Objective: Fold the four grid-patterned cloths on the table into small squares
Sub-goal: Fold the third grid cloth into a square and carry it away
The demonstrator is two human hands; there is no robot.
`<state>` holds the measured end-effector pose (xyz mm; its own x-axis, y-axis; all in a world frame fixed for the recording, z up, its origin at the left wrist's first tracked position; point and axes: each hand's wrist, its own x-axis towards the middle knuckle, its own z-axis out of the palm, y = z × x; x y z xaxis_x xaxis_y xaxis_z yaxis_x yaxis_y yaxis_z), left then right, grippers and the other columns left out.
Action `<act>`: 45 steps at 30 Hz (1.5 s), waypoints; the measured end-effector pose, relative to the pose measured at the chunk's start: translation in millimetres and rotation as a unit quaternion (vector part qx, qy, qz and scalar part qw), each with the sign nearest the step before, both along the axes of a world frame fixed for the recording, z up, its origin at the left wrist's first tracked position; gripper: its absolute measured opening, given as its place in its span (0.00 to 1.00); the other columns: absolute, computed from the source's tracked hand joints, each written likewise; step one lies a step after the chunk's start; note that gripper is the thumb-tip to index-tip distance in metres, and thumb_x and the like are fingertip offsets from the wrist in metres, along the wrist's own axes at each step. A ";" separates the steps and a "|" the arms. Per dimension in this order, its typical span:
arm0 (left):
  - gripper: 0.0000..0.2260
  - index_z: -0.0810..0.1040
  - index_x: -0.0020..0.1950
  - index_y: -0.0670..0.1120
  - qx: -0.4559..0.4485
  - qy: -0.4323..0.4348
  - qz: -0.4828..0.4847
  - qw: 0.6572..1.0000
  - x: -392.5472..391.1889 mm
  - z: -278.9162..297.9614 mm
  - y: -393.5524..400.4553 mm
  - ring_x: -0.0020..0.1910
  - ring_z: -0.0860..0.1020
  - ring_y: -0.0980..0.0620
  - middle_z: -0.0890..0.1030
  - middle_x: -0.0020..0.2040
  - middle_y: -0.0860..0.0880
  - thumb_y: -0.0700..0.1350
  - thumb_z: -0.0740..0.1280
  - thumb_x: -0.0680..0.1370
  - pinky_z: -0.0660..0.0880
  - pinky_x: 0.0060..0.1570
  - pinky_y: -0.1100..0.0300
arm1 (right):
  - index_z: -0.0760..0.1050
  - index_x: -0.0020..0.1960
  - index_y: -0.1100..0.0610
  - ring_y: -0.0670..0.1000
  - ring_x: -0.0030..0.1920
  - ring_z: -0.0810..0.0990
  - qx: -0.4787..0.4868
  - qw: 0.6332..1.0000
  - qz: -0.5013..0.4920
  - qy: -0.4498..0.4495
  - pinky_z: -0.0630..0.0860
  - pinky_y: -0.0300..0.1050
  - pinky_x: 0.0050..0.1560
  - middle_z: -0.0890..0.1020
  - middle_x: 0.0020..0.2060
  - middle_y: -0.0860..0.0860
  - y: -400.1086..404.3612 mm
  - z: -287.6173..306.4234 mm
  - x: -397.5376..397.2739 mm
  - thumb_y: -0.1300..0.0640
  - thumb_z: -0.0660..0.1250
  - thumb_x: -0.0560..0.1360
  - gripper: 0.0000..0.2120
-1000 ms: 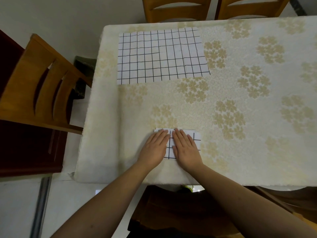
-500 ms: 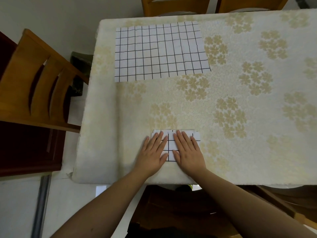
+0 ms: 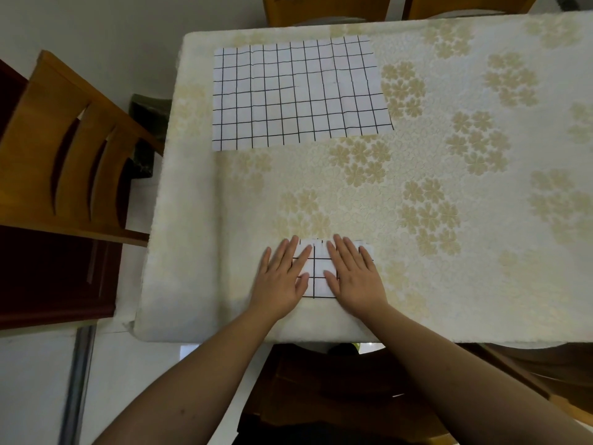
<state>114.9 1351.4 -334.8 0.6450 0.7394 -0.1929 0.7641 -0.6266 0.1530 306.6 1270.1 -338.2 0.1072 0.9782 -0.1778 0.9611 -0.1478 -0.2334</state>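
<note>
A small folded grid-patterned cloth (image 3: 319, 268), white with black lines, lies near the table's front edge. My left hand (image 3: 282, 277) presses flat on its left part with fingers spread. My right hand (image 3: 354, 274) presses flat on its right part. Both palms cover most of the cloth, so only a strip between them shows. A large unfolded grid cloth (image 3: 298, 91) lies spread flat at the table's far left corner, well away from both hands.
The table (image 3: 449, 187) wears a cream cloth with pale floral prints. A wooden chair (image 3: 64, 149) stands at the left side, and two more chair backs (image 3: 324, 8) show beyond the far edge.
Both hands have slid slightly apart over the folded cloth, the left hand going left, uncovering more of its middle. The large cloth has not moved.
</note>
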 end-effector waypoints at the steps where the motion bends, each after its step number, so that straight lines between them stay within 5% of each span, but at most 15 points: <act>1: 0.26 0.50 0.80 0.56 -0.002 0.006 0.010 1.000 -1.1 0.4 1.2 0.79 0.46 0.50 0.48 0.80 0.50 0.58 0.49 0.82 0.46 0.76 0.46 | 0.49 0.79 0.52 0.50 0.78 0.47 -0.004 1.000 -0.016 -0.004 0.46 0.52 0.76 0.50 0.78 0.50 -2.0 0.7 6.6 0.42 0.49 0.82 0.29; 9: 0.31 0.41 0.79 0.55 -0.017 0.036 0.085 0.996 -15.4 0.0 10.0 0.78 0.40 0.51 0.40 0.80 0.52 0.65 0.41 0.79 0.40 0.75 0.46 | 0.40 0.79 0.50 0.48 0.77 0.38 -0.041 0.992 -0.110 -0.040 0.38 0.51 0.76 0.41 0.78 0.48 -32.6 6.8 47.8 0.39 0.39 0.81 0.30; 11: 0.32 0.45 0.80 0.51 -0.024 0.022 0.107 0.994 -13.3 2.3 9.4 0.79 0.43 0.50 0.43 0.80 0.50 0.64 0.41 0.80 0.42 0.76 0.45 | 0.47 0.79 0.53 0.50 0.78 0.43 -0.019 0.991 -0.134 -0.022 0.41 0.52 0.76 0.47 0.79 0.50 -37.9 11.2 47.6 0.41 0.42 0.81 0.30; 15: 0.22 0.70 0.71 0.43 0.014 -0.121 0.191 0.974 -6.5 16.8 1.7 0.70 0.68 0.42 0.70 0.71 0.42 0.52 0.56 0.81 0.64 0.68 0.45 | 0.67 0.70 0.57 0.57 0.69 0.66 0.095 0.967 -0.221 0.086 0.64 0.56 0.65 0.70 0.69 0.56 -39.5 31.2 33.5 0.48 0.56 0.79 0.23; 18: 0.15 0.76 0.64 0.42 -0.100 -0.194 0.320 0.922 -1.8 27.2 -3.9 0.57 0.76 0.43 0.74 0.62 0.43 0.45 0.64 0.79 0.73 0.59 0.50 | 0.69 0.69 0.58 0.53 0.57 0.74 0.078 0.912 -0.330 0.233 0.72 0.49 0.56 0.74 0.62 0.56 -39.1 41.6 20.9 0.54 0.61 0.79 0.19; 21: 0.13 0.77 0.59 0.42 -0.201 -0.158 0.411 0.875 5.4 32.6 -0.7 0.51 0.78 0.43 0.75 0.58 0.42 0.47 0.67 0.78 0.76 0.55 0.51 | 0.68 0.70 0.59 0.48 0.47 0.74 0.010 0.852 -0.418 0.314 0.70 0.43 0.48 0.76 0.60 0.56 -32.9 46.1 16.1 0.56 0.62 0.78 0.20; 24: 0.10 0.81 0.46 0.43 -0.243 -0.093 0.408 0.875 12.7 37.5 4.7 0.45 0.80 0.42 0.77 0.53 0.42 0.50 0.69 0.76 0.78 0.49 0.54 | 0.67 0.70 0.60 0.50 0.48 0.73 -0.022 0.821 -0.457 0.342 0.69 0.43 0.46 0.76 0.60 0.56 -23.5 51.4 15.6 0.57 0.65 0.77 0.22; 27: 0.12 0.82 0.52 0.44 -0.278 -0.101 0.408 0.864 14.1 38.5 8.5 0.46 0.81 0.44 0.79 0.53 0.44 0.50 0.69 0.75 0.79 0.51 0.53 | 0.67 0.68 0.59 0.51 0.46 0.75 -0.058 0.811 -0.458 0.359 0.72 0.45 0.45 0.77 0.53 0.52 -18.9 55.1 14.3 0.55 0.68 0.75 0.24; 30: 0.11 0.77 0.55 0.44 -0.330 -0.197 0.394 0.835 15.7 45.6 5.4 0.49 0.80 0.47 0.81 0.51 0.47 0.46 0.71 0.76 0.77 0.50 0.55 | 0.67 0.67 0.59 0.51 0.45 0.76 -0.068 0.809 -0.460 0.359 0.76 0.48 0.47 0.75 0.45 0.48 -17.8 53.9 16.7 0.52 0.72 0.73 0.27; 34: 0.20 0.72 0.65 0.46 -0.388 -0.303 0.391 0.777 14.7 55.2 1.0 0.55 0.79 0.50 0.79 0.59 0.50 0.38 0.71 0.75 0.77 0.56 0.52 | 0.70 0.65 0.60 0.54 0.52 0.77 -0.080 0.808 -0.469 0.349 0.77 0.52 0.55 0.78 0.53 0.52 -18.3 52.4 21.7 0.50 0.73 0.72 0.27; 40: 0.13 0.80 0.59 0.44 -0.412 -0.361 0.321 0.772 1.3 62.8 4.9 0.52 0.82 0.54 0.84 0.53 0.49 0.35 0.71 0.75 0.78 0.52 0.60 | 0.68 0.68 0.54 0.51 0.56 0.76 0.016 0.799 -0.445 0.403 0.74 0.47 0.55 0.76 0.57 0.50 -26.2 58.3 27.2 0.47 0.76 0.69 0.32; 45: 0.14 0.79 0.58 0.47 -0.447 -0.388 0.300 0.748 -5.7 72.0 14.0 0.53 0.82 0.54 0.84 0.54 0.49 0.35 0.71 0.75 0.78 0.52 0.63 | 0.59 0.76 0.51 0.46 0.61 0.74 -0.002 0.733 -0.382 0.562 0.69 0.40 0.55 0.75 0.63 0.46 -25.8 66.6 34.9 0.50 0.72 0.73 0.36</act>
<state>109.2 1365.4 -262.9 0.4229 0.7400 -0.5231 0.3306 0.4114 0.8494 341.5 1244.3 -271.6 0.4077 0.7079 -0.5767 -0.2023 -0.5459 -0.8131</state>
